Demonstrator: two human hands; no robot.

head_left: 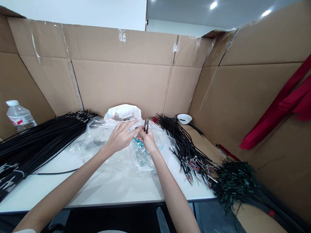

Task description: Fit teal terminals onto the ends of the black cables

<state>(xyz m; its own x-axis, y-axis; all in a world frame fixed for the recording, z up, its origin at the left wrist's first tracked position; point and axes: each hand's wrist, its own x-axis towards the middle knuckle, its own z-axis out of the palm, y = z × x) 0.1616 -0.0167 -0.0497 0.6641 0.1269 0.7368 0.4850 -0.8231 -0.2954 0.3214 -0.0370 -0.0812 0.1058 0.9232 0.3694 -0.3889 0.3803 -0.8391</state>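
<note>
My right hand (pixel 147 141) grips a small pliers-like tool (pixel 146 126), its two dark prongs pointing upward. My left hand (pixel 121 135) is beside it, fingers partly extended, thumb and index finger near the prongs; I cannot tell whether they pinch a small part.

Caution: if the prongs close with my left fingertips this near, I judge that a pinch could result. A small part, if present, could drop into the folds of the clear plastic bag (pixel 96 136) beneath my hands.

Behind it is a white plastic bag (pixel 124 111). On the counter (pixel 109 189), black cables (pixel 45 134) lie to the left and a cable bundle (pixel 181 137) to the right; a sweeping forearm could snag loose ends. A white bowl (pixel 184 121) sits beyond the bundle.
</note>
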